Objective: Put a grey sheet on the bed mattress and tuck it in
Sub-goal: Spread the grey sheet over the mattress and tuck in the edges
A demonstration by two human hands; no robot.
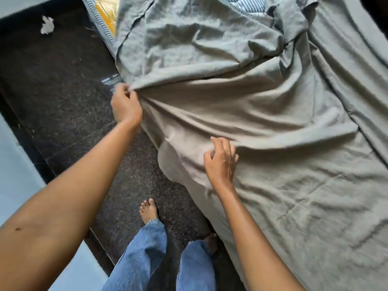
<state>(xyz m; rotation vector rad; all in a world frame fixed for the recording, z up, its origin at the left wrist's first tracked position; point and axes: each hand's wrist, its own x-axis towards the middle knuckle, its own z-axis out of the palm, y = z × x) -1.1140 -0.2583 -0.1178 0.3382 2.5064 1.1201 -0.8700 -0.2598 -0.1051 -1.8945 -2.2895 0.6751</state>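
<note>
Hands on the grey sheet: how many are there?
2. The left hand pinches the grey sheet at its side edge; the right hand lies on it nearer the person, fingers curled, grip unclear. None seems hidden.

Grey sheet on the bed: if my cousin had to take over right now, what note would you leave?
Left hand: pinches the side edge of the sheet; folds fan out from the pinch.
Right hand: fingers curled on the sheet near the bed's side; I cannot tell if it grips.
Done: the sheet covers most of the mattress.
Left to do: the far end is bunched and striped mattress shows there. Spread it flat, then tuck in the side that hangs toward the floor. Nothing looks tucked yet.
</note>
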